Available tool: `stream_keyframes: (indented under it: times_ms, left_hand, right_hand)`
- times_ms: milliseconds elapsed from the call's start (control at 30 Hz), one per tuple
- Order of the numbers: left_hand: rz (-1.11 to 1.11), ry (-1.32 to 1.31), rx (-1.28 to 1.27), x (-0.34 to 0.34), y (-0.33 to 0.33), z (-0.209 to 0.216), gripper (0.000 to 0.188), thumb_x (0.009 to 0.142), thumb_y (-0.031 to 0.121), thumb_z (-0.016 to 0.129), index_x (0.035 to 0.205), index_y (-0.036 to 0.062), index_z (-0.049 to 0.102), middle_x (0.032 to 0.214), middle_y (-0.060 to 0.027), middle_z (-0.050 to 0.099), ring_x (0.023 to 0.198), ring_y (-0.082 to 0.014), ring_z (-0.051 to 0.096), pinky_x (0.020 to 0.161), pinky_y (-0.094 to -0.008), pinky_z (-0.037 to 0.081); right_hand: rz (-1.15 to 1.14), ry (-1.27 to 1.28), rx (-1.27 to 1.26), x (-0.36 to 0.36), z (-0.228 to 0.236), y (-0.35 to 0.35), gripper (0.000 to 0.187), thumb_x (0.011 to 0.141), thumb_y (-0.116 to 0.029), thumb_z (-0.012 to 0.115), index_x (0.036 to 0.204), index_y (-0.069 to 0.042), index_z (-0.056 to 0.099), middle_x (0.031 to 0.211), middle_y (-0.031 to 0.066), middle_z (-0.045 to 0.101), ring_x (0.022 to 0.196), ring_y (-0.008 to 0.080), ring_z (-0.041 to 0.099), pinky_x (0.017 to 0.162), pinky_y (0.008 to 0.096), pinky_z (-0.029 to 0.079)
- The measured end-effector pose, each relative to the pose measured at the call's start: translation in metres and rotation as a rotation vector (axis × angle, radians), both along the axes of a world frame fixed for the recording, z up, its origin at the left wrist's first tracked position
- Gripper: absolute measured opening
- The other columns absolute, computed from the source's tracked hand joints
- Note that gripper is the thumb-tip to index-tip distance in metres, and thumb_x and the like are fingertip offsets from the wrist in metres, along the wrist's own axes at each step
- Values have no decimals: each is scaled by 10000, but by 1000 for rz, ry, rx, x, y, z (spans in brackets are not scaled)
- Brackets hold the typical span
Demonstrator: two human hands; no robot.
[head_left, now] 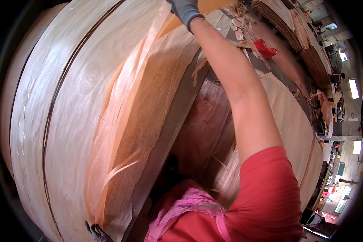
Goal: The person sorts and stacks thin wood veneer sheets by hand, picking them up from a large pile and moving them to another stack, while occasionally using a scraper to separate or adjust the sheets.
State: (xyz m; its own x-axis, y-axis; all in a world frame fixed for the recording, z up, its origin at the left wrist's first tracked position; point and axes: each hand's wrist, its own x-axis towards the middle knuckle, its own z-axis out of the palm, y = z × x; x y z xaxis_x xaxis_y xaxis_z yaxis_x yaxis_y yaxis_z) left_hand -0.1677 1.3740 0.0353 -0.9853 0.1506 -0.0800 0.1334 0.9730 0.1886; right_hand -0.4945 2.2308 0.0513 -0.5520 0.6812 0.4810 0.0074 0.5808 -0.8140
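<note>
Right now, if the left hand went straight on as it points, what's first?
Likely the orange veneer: the left hand points roughly up the picture and is right at the veneer's near end. Depth is unclear there, so the pale sheet could come first.

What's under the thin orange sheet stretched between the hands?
Pale wood shows past the left edge of the sheet, shaded brownish wood past its right; whatever lies directly beneath is covered.
</note>
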Motion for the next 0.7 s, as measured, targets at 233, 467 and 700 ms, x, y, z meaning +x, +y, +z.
stream_keyframes:
  times_ms: [233,467,700]
  left_hand:
    - [-251,39,-135,8,7,1,173,960,204,605,1022,50,657,1368,-227,543,1151,-394,589,882,-440,520]
    - [71,-131,-173,14,23,-8,215,955,214,601,1004,26,694,1376,-214,536,1200,-364,555,944,-427,500]
    - [-62,-85,-55,13,13,-11,230,980,131,545,1077,-57,634,1404,-258,488,1231,-374,527,1008,-404,458]
  right_hand:
    - [0,133,-420,126,5,-11,352,761,-63,780,1067,-46,606,748,29,636,469,131,540,405,294,441]
    - [-265,-17,-449,155,-117,35,307,756,-46,771,989,-71,572,691,8,578,469,124,512,404,296,404]
    - [-310,-111,-322,154,-159,29,347,758,-114,729,1067,-24,599,997,144,723,944,286,689,830,377,518]
